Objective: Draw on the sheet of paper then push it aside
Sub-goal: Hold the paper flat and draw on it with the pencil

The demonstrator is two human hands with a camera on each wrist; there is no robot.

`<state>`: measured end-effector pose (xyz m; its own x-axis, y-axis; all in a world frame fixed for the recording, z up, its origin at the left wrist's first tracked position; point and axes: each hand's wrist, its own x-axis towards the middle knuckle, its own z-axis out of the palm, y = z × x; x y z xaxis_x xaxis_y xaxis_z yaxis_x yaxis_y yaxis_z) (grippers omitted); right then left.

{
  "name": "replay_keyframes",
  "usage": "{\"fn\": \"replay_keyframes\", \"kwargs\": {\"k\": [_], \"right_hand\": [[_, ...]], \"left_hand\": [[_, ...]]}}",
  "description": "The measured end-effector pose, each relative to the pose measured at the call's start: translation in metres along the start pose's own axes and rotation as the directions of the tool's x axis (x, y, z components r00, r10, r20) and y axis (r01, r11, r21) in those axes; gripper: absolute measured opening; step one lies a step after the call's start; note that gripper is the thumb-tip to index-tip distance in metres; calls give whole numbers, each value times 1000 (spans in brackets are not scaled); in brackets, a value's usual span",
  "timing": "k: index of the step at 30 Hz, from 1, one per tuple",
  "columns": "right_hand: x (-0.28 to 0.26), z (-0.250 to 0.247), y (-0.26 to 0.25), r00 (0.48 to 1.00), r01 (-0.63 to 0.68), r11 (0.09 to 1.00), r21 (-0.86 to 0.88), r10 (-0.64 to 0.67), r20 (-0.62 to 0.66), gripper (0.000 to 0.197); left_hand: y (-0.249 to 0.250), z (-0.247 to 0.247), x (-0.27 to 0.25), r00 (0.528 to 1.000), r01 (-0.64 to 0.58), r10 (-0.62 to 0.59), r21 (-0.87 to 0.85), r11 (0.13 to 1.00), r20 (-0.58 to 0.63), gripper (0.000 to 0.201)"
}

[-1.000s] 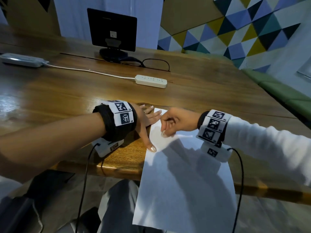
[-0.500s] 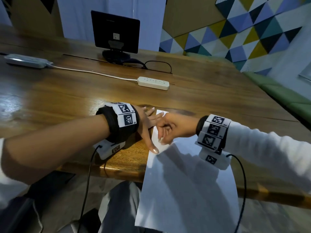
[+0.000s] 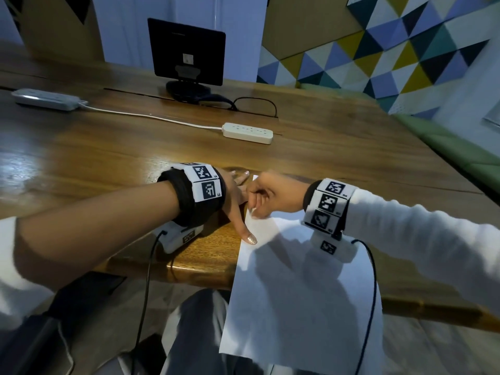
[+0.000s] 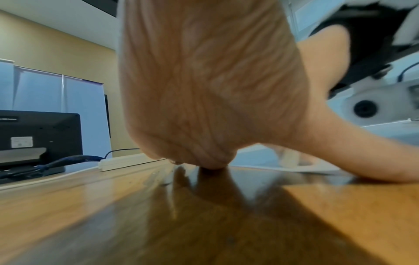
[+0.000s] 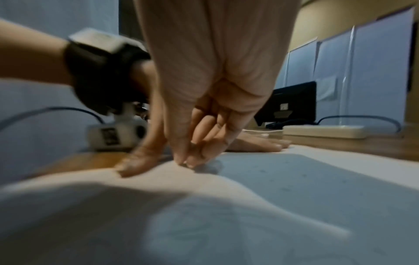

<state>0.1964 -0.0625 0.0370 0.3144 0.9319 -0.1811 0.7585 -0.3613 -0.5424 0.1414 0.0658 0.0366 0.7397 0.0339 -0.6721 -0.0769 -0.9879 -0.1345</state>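
Observation:
A white sheet of paper (image 3: 297, 280) lies at the wooden table's (image 3: 108, 158) near edge, and its lower half hangs over that edge. My left hand (image 3: 238, 201) lies flat with its fingers spread at the sheet's top left corner; its thumb (image 5: 140, 161) presses the paper's left edge. My right hand (image 3: 270, 196) is curled just right of it. Its bunched fingertips (image 5: 192, 157) touch the paper (image 5: 272, 197) near the top left. No pen shows in any view.
A white power strip (image 3: 247, 133) with its cable lies mid-table. Behind it stand a small black monitor (image 3: 186, 52) and a pair of glasses (image 3: 255, 106). Another strip (image 3: 46, 98) sits far left, and a green bench (image 3: 460, 155) runs along the right.
My right hand has slid a little left along the top of the sheet, closer to the left hand. The left hand and the paper stay where they were.

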Motion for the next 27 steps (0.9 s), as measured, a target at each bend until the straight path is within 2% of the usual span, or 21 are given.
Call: {"fn": "replay_keyframes", "kwargs": {"k": [2,6,8,10,13,15,17,19,21,24,27], "right_hand": [[-3,3,0,998,12,1000,16,-13,62,12],[3,-6,1,999,-28,1000,2,29,-22,12],[0,-1,-2,1000,-13,999,-34,12,-10,11],[-4,1,-1,999,-11,999,35,10,49,14],[-1,-7,6,999,-52,996,68,52,-2,17],[-1,-5,4,999,-46,999,6,46,-11,12],[-5,0,2,999,-20,1000,3,20,48,10],[-6,-3,2,997,-17,999,41,14,74,16],[-4,-9,5,999,-42,999,26,41,35,19],[-7,0,0,998,-26,999,-32,28,50,13],[-13,2,1,997,-39,999,-6,40,71,17]], "left_hand": [[0,0,0,1000,8,-8,15,1000,21,120],[2,-1,-5,1000,24,-25,-15,1000,-15,125],[2,0,-5,1000,21,-21,-14,1000,-10,123],[1,1,-4,1000,13,-13,-10,1000,-11,124],[1,1,-1,998,-8,9,22,1000,-63,134],[3,0,-6,998,-5,7,33,999,-61,126],[4,0,-8,999,7,-5,29,1000,-52,120],[1,2,-1,998,10,-7,41,999,-65,136],[-2,3,5,998,7,-3,61,998,-68,146],[-2,4,6,998,2,1,62,998,-56,135],[-1,2,6,998,-24,28,52,998,-63,133]]}}
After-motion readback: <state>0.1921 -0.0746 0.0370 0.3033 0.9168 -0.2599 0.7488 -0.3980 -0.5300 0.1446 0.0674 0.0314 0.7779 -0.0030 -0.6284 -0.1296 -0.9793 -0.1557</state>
